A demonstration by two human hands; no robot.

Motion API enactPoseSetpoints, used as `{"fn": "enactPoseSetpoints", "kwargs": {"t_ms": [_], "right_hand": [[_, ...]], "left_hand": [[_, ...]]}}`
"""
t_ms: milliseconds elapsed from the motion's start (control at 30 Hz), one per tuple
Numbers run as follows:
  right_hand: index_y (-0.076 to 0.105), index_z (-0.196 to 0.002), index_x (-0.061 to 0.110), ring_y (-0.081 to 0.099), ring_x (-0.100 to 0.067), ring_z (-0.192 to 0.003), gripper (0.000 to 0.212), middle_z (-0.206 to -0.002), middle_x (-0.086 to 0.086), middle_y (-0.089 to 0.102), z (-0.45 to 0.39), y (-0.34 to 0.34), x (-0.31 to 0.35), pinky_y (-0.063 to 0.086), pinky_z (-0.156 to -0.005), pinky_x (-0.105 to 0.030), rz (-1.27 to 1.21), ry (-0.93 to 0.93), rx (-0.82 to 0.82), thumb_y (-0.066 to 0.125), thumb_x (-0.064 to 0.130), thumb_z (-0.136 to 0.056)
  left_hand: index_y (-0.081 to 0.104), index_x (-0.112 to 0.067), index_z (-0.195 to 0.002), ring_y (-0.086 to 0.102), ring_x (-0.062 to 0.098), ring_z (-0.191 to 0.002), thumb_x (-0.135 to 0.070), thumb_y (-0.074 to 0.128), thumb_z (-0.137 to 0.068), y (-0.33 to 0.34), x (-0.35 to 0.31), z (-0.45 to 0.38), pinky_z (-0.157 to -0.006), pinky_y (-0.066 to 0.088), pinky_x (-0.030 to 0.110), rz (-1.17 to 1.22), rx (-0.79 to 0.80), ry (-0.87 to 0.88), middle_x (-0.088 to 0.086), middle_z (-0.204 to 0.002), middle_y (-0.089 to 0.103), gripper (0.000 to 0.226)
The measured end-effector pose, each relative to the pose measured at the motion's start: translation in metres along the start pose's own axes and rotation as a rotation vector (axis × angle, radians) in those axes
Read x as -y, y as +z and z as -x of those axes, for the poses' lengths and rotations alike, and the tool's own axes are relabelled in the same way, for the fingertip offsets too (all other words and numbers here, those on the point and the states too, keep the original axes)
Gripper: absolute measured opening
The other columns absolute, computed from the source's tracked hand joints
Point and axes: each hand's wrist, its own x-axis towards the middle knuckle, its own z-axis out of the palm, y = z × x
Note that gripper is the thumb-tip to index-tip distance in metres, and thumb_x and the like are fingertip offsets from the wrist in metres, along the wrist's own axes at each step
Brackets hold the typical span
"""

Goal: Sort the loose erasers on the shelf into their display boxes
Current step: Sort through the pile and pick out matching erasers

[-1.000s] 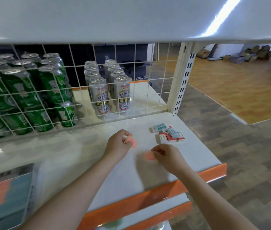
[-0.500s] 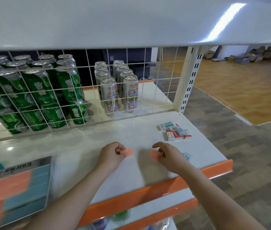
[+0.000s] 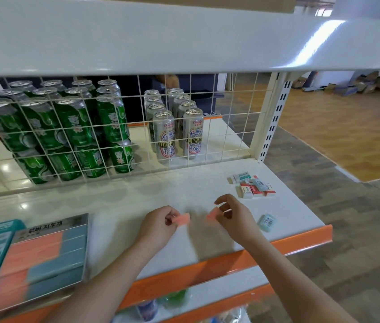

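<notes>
Left hand (image 3: 158, 226) pinching a flat pink eraser (image 3: 182, 218) at its fingertips, just above the glossy white shelf (image 3: 126, 206). Right hand (image 3: 233, 217) pinching a second pink eraser (image 3: 212, 215), blurred, thumb and fingers curled round it. Hands apart, facing each other, erasers nearly end to end. Beside the right hand, a lone pale-blue eraser (image 3: 267, 222), rounded block with a barcode label. Further back, a small heap of paper-sleeved erasers (image 3: 254, 187), red-and-white and teal-and-white, boxy, touching. At far left, an open display box (image 3: 37, 262) packed with smooth pink and blue-grey slabs, printed card header. Behind a white wire grid (image 3: 219, 127), green cans (image 3: 72, 127) and silver cans (image 3: 177, 134), metallic cylinders.
</notes>
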Motion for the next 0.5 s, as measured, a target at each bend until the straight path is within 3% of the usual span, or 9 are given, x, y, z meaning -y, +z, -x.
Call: {"fn": "enactPoseSetpoints", "kwargs": {"t_ms": [67,233,333,500], "right_hand": [[0.060,-0.100,0.023,0.057,-0.013,-0.072,0.025,-0.079,0.009,0.058,0.004,0.001,-0.006,0.039,-0.062,-0.014,0.057,0.022,-0.013,0.056,0.003,-0.084],[0.065,-0.103,0.017,0.056,-0.011,-0.089,0.022,-0.100,0.002,0.066,0.010,-0.005,-0.014,0.038,-0.073,-0.017,0.234,0.103,-0.055,0.056,0.011,-0.084],[0.065,-0.104,0.016,0.058,-0.015,-0.097,0.020,-0.104,0.000,0.067,0.012,-0.008,-0.014,0.035,-0.070,-0.016,0.286,0.121,-0.057,0.057,0.016,-0.086],[0.067,-0.100,0.013,0.058,-0.013,-0.088,0.018,-0.098,0.000,0.068,0.013,-0.008,-0.005,0.037,-0.071,-0.017,0.184,0.098,-0.058,0.062,0.022,-0.086]], "left_hand": [[0.067,-0.016,-0.088,0.054,0.015,-0.073,0.004,0.057,-0.080,-0.001,-0.001,0.004,-0.065,0.041,0.016,-0.036,0.003,0.016,-0.001,-0.082,0.062,0.023],[0.072,-0.011,-0.098,0.063,0.021,-0.093,-0.001,0.058,-0.082,-0.003,-0.002,0.010,-0.081,0.049,0.030,-0.105,0.006,0.061,0.003,-0.100,0.070,0.023],[0.071,-0.012,-0.097,0.064,0.022,-0.093,-0.003,0.059,-0.082,-0.003,-0.001,0.014,-0.082,0.049,0.031,-0.106,-0.020,0.064,0.004,-0.099,0.070,0.021],[0.066,-0.011,-0.093,0.060,0.020,-0.080,-0.002,0.060,-0.084,-0.006,-0.005,0.020,-0.076,0.047,0.026,0.023,-0.095,0.026,0.001,-0.084,0.064,0.015]]}}
